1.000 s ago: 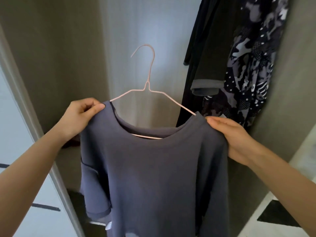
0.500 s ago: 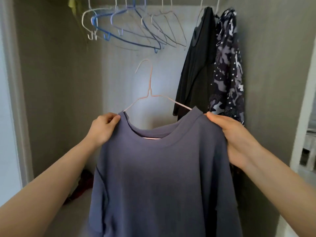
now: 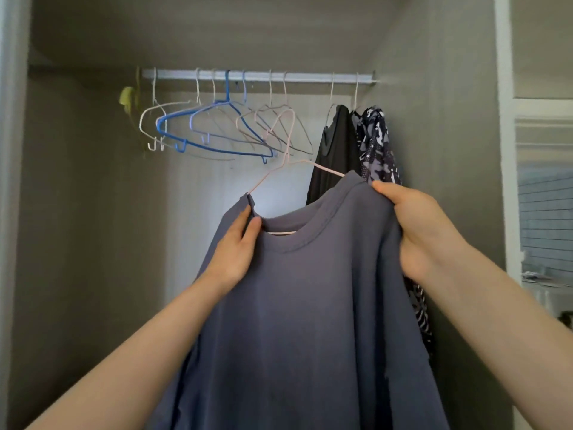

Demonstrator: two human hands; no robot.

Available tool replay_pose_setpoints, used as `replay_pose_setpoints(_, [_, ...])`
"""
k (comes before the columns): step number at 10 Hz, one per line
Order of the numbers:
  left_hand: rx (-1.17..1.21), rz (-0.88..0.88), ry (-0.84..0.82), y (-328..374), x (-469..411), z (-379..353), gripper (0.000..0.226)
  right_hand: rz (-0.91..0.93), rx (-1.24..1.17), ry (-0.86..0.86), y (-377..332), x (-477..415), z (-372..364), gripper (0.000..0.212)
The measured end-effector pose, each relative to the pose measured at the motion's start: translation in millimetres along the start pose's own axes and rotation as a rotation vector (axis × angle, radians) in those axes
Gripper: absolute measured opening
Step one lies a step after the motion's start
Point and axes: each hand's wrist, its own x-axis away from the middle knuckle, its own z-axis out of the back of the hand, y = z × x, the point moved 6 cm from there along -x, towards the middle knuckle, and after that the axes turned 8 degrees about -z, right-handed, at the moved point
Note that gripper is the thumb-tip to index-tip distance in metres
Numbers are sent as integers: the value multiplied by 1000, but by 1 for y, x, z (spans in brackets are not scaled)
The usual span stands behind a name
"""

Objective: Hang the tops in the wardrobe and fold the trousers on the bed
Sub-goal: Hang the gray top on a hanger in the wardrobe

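A grey-blue top (image 3: pixel 310 305) is held up close in front by both hands. Its collar edge, next to one shoulder, is pinched by the left hand (image 3: pixel 235 246) between thumb and fingers. The other shoulder is gripped by the right hand (image 3: pixel 424 231), with the fingers curled over the cloth. The top hangs down between the two hands and below them. A thin pink hanger (image 3: pixel 287 152) is tucked inside the top, and its bottom wire is seen through the neck hole. Its hook sticks up above the collar and is not on the rail. Farther back, inside the wardrobe (image 3: pixel 93 243), a white rail (image 3: pixel 257 75) is seen up high. Empty hangers (image 3: pixel 214 128), white and blue, are hung on it. At its right end a black top (image 3: pixel 335 156) and a patterned top (image 3: pixel 376 141) are hung side by side.
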Motion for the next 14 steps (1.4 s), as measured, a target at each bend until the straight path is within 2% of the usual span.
replay_pose_setpoints(1, [125,-9,-28,26,0,-8,51,56,4,27,-14,-9,-17,17])
replay_pose_setpoints(2, [244,-10,-151,48,2,-19,55,110,83,62,-31,-20,-29,14])
replay_pose_setpoints(3, [481,105,-277,64,5,-28,50,167,149,138,-48,-35,-38,26])
replay_pose_setpoints(4, [572,134,-339,78,3,-28,33,168,191,168,-57,-48,-51,33])
replay_pose_setpoints(5, [623,125,-390,87,0,-24,39,205,198,137,-59,-58,-66,17])
replay_pose_setpoints(6, [549,89,-444,86,-3,-28,70,216,206,113,-58,-68,-76,16])
replay_pose_setpoints(7, [433,-8,-455,95,-4,-34,75,254,221,101,-59,-79,-89,30])
replay_pose_setpoints(8, [426,-46,-430,105,-9,-40,90,286,355,108,-60,-89,-101,36])
replay_pose_setpoints(9, [286,-93,-345,102,-19,-43,118,316,390,94,-66,-100,-113,11])
replay_pose_setpoints(10, [34,-80,-267,82,-33,-45,102,342,437,106,-74,-114,-118,22])
replay_pose_setpoints(11, [-87,-76,-156,59,-50,-41,56,388,365,121,-80,-135,-118,12])
replay_pose_setpoints(12, [-175,-153,-63,47,-71,-37,28,419,440,147,-82,-154,-123,31])
replay_pose_setpoints(13, [-203,-184,-43,41,-98,-41,21,467,492,154,-90,-172,-134,27])
replay_pose_setpoints(14, [-200,-207,-42,38,-123,-48,23,489,533,134,-96,-185,-143,7])
